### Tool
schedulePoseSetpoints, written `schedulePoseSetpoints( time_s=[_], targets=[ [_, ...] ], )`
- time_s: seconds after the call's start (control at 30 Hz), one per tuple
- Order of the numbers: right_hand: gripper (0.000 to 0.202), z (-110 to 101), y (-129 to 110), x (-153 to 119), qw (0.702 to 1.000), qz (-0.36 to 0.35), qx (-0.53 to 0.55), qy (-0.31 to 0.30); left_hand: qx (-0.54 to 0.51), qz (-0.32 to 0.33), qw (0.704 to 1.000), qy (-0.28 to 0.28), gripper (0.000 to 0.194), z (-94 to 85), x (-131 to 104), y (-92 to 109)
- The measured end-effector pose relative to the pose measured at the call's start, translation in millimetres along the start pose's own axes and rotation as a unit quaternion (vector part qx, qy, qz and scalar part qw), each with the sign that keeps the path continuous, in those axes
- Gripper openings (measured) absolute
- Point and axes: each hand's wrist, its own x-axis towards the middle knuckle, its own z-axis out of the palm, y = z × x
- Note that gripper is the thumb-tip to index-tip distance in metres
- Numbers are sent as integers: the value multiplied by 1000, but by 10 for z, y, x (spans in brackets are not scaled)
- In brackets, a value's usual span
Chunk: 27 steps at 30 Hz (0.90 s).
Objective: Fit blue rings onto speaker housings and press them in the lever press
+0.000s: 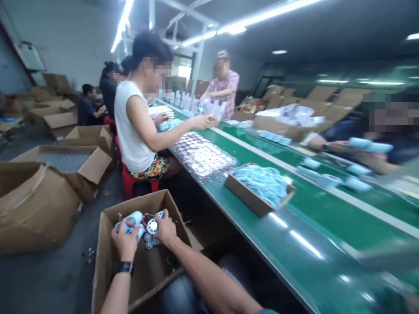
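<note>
Over an open cardboard box (147,279), my left hand (127,240) has its fingers wrapped round light blue cylindrical parts (134,218). My right hand (166,229), just beside it, is closed on a light blue round part with a bright centre (152,226). Thin red and yellow wires show between the two hands. Below them in the box lie several small grey-blue round pieces (149,241). A dark band is on my left wrist.
A green conveyor table (229,200) runs along the right, bearing a carton of light blue strips (262,185) and many whitish discs (203,152). A person in white (131,126) sits ahead. Large cartons (36,213) stand at left. Other people work across the table.
</note>
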Motion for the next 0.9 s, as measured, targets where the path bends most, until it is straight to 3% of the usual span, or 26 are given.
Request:
schedulePoseSetpoints(
  time_s=[0.1,0.2,0.3,0.4,0.47,0.53,0.63,0.77,0.9],
  targets=[
    [74,-535,79,-740,996,-5,32,82,-38,89,994,42,62,-521,-199,264],
    [75,-1091,388,-1584,985,5,45,167,-69,198,978,15,62,-862,-507,673],
    [72,-1670,902,-2341,968,89,2,235,-94,303,945,-80,55,-1004,-1004,1300],
    [71,-2172,1517,-2821,944,214,-53,247,-83,407,884,-214,53,-966,-1649,2015],
    [70,-2412,1906,-2968,933,267,-62,234,-31,451,841,-297,55,-857,-2101,2442],
    [72,-2571,2232,-3003,930,297,-62,206,26,470,812,-346,56,-693,-2519,2785],
    [76,-2696,2586,-2912,935,312,-68,154,72,465,805,-363,59,-382,-2999,3144],
    [77,-2784,2905,-2698,946,293,-76,117,104,422,829,-351,66,-8,-3347,3371],
    [89,-2882,3119,-2539,957,251,-58,131,77,407,853,-316,78,177,-3499,3361]
  ],
)
